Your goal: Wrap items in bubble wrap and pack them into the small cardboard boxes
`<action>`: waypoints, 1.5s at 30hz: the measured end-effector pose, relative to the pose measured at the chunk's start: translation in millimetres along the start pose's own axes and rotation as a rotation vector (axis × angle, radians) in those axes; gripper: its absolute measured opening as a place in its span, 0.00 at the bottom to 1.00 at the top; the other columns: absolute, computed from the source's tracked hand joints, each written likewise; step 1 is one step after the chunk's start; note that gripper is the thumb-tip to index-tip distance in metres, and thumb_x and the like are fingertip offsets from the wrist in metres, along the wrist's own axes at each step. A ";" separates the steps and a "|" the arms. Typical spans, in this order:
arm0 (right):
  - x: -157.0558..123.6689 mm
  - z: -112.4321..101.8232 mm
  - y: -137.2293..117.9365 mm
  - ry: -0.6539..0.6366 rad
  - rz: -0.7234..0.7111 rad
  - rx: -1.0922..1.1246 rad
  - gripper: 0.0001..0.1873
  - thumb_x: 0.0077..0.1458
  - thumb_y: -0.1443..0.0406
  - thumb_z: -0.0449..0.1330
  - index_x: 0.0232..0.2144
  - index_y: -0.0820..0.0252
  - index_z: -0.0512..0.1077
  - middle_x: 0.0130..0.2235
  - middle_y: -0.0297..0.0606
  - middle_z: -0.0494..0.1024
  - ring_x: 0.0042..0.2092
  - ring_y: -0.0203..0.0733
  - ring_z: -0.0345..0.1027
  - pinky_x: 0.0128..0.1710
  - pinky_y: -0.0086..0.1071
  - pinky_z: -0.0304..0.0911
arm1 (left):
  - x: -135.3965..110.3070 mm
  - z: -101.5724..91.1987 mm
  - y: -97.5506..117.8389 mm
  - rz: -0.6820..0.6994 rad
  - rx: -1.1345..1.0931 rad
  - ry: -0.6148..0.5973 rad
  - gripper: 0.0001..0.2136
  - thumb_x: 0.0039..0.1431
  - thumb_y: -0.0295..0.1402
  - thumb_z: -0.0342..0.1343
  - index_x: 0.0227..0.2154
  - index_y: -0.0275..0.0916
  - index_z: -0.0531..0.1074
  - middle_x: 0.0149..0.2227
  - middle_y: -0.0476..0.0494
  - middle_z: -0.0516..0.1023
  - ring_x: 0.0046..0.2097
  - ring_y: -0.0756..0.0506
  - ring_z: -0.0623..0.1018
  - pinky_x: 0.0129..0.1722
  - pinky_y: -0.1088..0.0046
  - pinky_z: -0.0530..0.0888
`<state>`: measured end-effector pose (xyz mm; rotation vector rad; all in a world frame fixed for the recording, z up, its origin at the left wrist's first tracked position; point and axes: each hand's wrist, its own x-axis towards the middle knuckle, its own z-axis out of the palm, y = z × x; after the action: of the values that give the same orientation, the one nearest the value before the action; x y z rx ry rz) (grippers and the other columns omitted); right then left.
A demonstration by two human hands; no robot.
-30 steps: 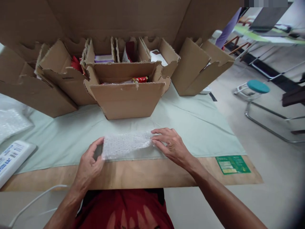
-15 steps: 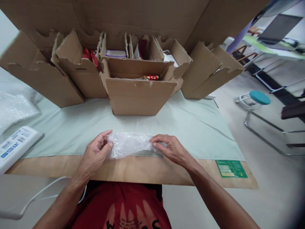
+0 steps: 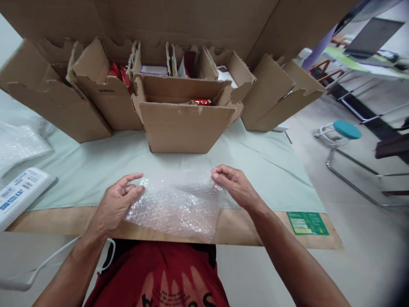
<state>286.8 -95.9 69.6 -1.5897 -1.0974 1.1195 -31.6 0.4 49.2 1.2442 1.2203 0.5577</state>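
A clear sheet of bubble wrap (image 3: 179, 209) is spread between my two hands at the front of the table, its lower part draped over the bare wooden edge. My left hand (image 3: 116, 202) is at the wrap's left upper corner, thumb against it and the other fingers curled, index finger stretched out. At the opposite upper corner, my right hand (image 3: 234, 183) pinches the film between thumb and fingers, a small bunched bit showing beneath them. Just beyond the wrap stands a low cardboard box (image 3: 185, 128) with a red-wrapped item (image 3: 201, 102) inside.
Several open cardboard bins (image 3: 105, 100) line the back, some holding packets. More bubble wrap (image 3: 22, 145) lies at left behind a white labelled device (image 3: 24, 194). A green printed card (image 3: 308, 224) is at the right front edge. A teal stool (image 3: 347, 129) stands on the floor.
The narrow folded strip of bubble wrap has opened into a wider sheet, hanging toward me. My right hand rose and went slightly right; my left hand moved left.
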 end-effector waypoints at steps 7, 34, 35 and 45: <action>47.2 3.1 13.8 0.194 -0.141 -0.269 0.15 0.59 0.57 0.57 0.42 0.60 0.75 0.35 0.39 0.80 0.36 0.43 0.73 0.37 0.37 0.68 | -7.1 1.0 7.1 0.139 0.591 -0.099 0.36 0.58 0.50 0.52 0.65 0.33 0.61 0.20 0.58 0.67 0.25 0.47 0.68 0.30 0.70 0.67; -11.5 38.6 30.2 -0.027 -0.456 -1.186 0.27 0.70 0.57 0.52 0.67 0.58 0.64 0.71 0.48 0.62 0.71 0.55 0.54 0.67 0.50 0.53 | 17.9 25.6 -15.9 0.769 1.249 -0.266 0.25 0.66 0.37 0.52 0.65 0.42 0.67 0.72 0.35 0.60 0.73 0.33 0.58 0.69 0.42 0.57; -3.3 42.6 28.1 -0.071 -0.472 -1.182 0.27 0.70 0.56 0.53 0.67 0.59 0.64 0.71 0.47 0.62 0.71 0.55 0.54 0.67 0.50 0.53 | 18.1 25.9 -14.8 0.770 1.258 -0.270 0.25 0.66 0.37 0.53 0.65 0.42 0.67 0.72 0.35 0.60 0.73 0.33 0.58 0.69 0.42 0.58; -58.9 -35.9 42.0 0.036 -0.412 -1.095 0.22 0.65 0.67 0.54 0.59 0.53 0.73 0.65 0.46 0.72 0.66 0.56 0.64 0.59 0.54 0.64 | 12.2 22.9 -16.6 0.773 1.149 -0.230 0.23 0.65 0.36 0.53 0.63 0.42 0.69 0.73 0.36 0.58 0.74 0.33 0.54 0.69 0.41 0.56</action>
<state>316.5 -167.8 47.9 -1.9815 -2.0850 0.1480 -11.5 -3.3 26.2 2.7205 0.7900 0.1868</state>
